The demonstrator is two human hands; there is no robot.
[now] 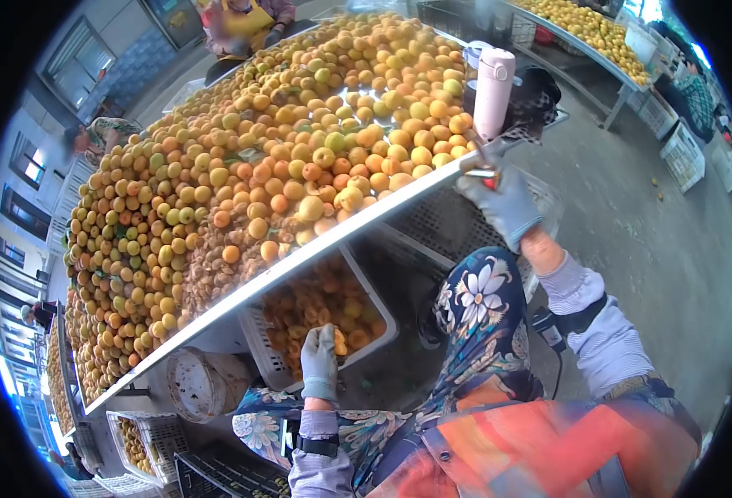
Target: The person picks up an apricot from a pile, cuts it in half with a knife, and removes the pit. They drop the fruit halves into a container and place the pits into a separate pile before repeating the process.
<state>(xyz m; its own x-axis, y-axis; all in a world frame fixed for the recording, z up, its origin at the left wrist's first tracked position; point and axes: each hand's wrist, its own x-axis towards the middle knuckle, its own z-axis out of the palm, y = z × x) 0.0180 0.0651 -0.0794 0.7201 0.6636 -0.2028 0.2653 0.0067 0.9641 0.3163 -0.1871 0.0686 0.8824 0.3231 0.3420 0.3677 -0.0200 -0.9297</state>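
My left hand (pixel 319 362), in a grey glove, reaches down under the table edge and holds an orange apricot (pixel 339 341) over a white crate of apricots (pixel 374 297). My right hand (pixel 505 203), also gloved, is raised at the metal edge of the sorting table (pixel 366 222) and grips a small tool with a red part (pixel 483 172). The table top is heaped with several yellow and orange apricots (pixel 283 158).
A pink bottle (pixel 493 91) stands at the table's far right corner. A round white bucket (pixel 200 383) and more crates (pixel 138 440) sit under the table. Another fruit-covered table (pixel 586 33) stands at the back right. Other people work at the far side and left.
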